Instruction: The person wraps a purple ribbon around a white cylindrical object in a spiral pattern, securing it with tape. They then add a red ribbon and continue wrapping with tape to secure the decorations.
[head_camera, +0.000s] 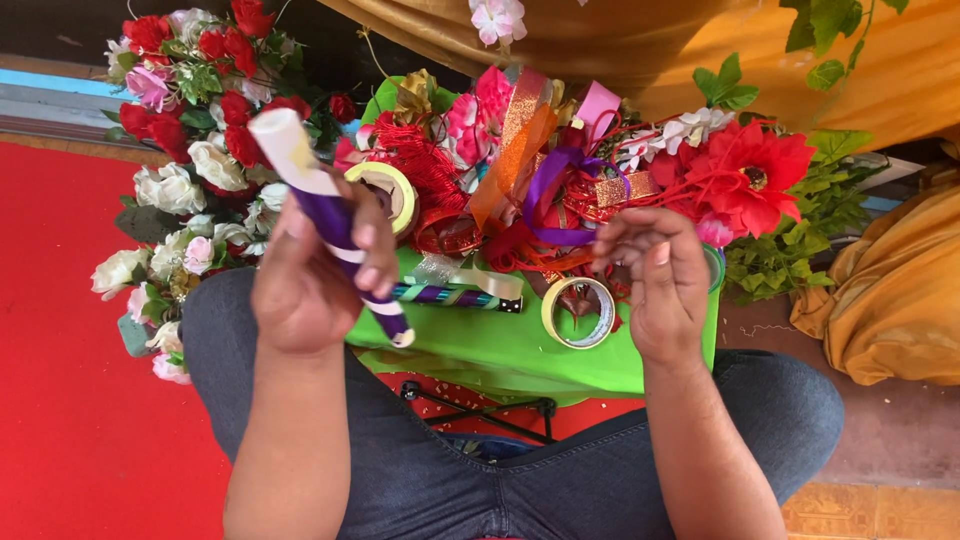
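Left hand (305, 285) closed around a white stick wound with purple ribbon (330, 215), held tilted; top end juts up past the fingers, lower end sticks out below them. Right hand (655, 275) holds nothing, fingers loosely curled, well apart to the right. Between the hands: green cloth (500, 350) with a tape roll (580, 312) just beside the right hand and a second wrapped stick (455, 296). Beyond the hands, a crowded ribbon pile (530, 170); open cloth only nearer the body. Left palm hidden.

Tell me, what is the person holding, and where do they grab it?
The left hand grips a white stick wrapped in purple ribbon around its lower middle. The right hand holds nothing that shows; its fingers curl above a tape roll.
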